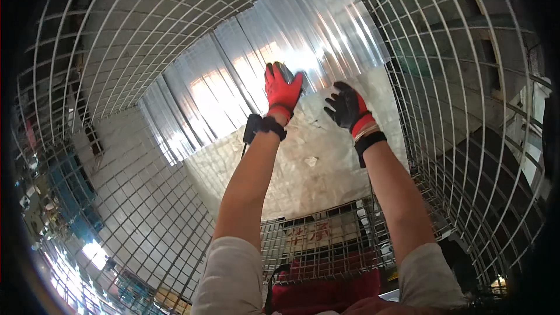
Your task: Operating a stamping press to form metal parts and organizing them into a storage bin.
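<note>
Shiny metal strips lie side by side in a layer at the far end of a wire mesh cage. My left hand, in a red glove with dark fingertips, rests at their near edge with its fingers stretched out. To its right, my right hand hovers over the pale liner sheet, its black palm turned toward the left hand. Its fingers are apart and slightly bent, with nothing in them. The left palm is hidden from view.
Wire mesh walls rise on the left, right and far sides. A lower mesh edge runs between my forearms, close to my body. Beyond the left mesh are blurred machines and bright light. A small pale scrap lies on the liner.
</note>
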A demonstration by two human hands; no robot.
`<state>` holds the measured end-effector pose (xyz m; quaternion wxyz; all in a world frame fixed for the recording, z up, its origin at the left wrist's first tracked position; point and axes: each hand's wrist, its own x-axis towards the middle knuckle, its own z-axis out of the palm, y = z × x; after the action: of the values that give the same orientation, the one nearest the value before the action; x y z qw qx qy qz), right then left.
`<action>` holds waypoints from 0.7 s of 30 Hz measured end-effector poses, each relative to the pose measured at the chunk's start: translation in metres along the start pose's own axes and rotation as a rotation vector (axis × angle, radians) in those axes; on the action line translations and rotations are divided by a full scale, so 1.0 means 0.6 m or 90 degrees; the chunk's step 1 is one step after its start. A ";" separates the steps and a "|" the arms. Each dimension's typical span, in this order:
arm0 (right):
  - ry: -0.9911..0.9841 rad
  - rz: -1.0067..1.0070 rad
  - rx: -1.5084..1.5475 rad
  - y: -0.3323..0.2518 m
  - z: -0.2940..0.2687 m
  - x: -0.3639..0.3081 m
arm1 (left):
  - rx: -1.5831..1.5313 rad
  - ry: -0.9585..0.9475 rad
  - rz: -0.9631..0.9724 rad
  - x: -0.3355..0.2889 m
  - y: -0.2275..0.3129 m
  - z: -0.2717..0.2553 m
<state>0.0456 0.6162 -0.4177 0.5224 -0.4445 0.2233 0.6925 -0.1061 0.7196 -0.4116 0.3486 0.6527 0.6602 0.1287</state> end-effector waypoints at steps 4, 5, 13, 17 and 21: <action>0.103 -0.030 0.015 0.069 -0.008 -0.076 | -0.011 -0.089 -0.030 -0.121 -0.011 -0.036; 0.114 -0.039 0.028 0.084 -0.007 -0.102 | -0.048 -0.113 -0.051 -0.157 -0.008 -0.049; -0.033 -0.363 -0.166 0.209 0.037 -0.350 | -0.230 -0.318 -0.149 -0.448 0.019 -0.139; -0.024 -0.342 -0.254 0.206 0.102 -0.565 | -0.323 -0.409 0.052 -0.542 0.030 -0.200; -0.038 -0.374 -0.148 0.255 0.053 -0.712 | -0.452 -0.629 -0.170 -0.589 0.102 -0.315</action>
<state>-0.0825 0.3624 -0.0627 0.6518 -0.5262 -0.0110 0.5460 -0.2113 0.4443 -0.1330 0.8215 0.3915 0.4140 -0.0213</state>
